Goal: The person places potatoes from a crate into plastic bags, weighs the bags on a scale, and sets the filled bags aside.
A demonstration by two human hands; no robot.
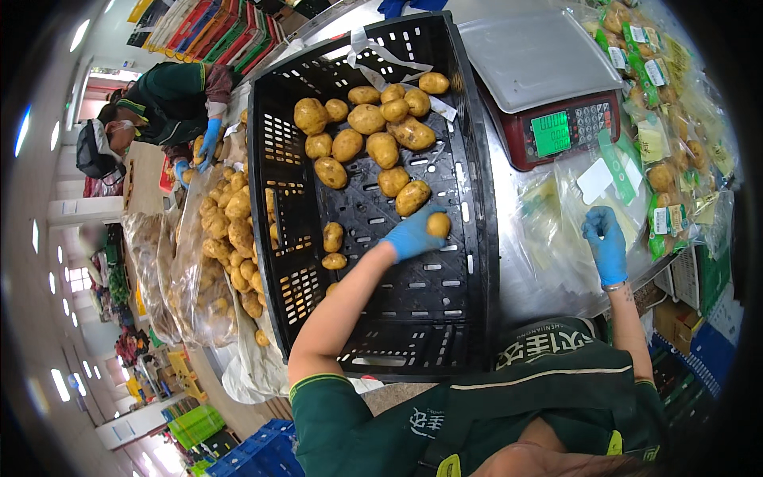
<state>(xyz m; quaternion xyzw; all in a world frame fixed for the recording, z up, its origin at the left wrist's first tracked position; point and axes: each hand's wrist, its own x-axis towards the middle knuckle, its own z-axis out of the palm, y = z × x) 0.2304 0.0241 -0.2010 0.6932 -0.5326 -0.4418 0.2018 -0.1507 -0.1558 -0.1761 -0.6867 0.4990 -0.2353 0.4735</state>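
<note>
My left hand point(415, 235), in a blue glove, reaches into a black plastic crate point(373, 370) and is closed round a potato point(438, 224). Several loose potatoes point(366, 119) lie toward the crate's far end, and a few smaller ones rest along its left side. Over the metal table, my right hand point(604, 245), also gloved in blue, has its fingers curled together. Whether it pinches anything is hidden. Clear plastic bags point(548, 230) and a green and white label strip point(618, 171) lie just beyond that hand.
A digital scale point(544, 71) with a green display stands right of the crate. Bagged potatoes point(666, 179) line the right edge. Left of the crate lies a heap of potatoes point(230, 215) on plastic, where a co-worker point(171, 103) in blue gloves handles some.
</note>
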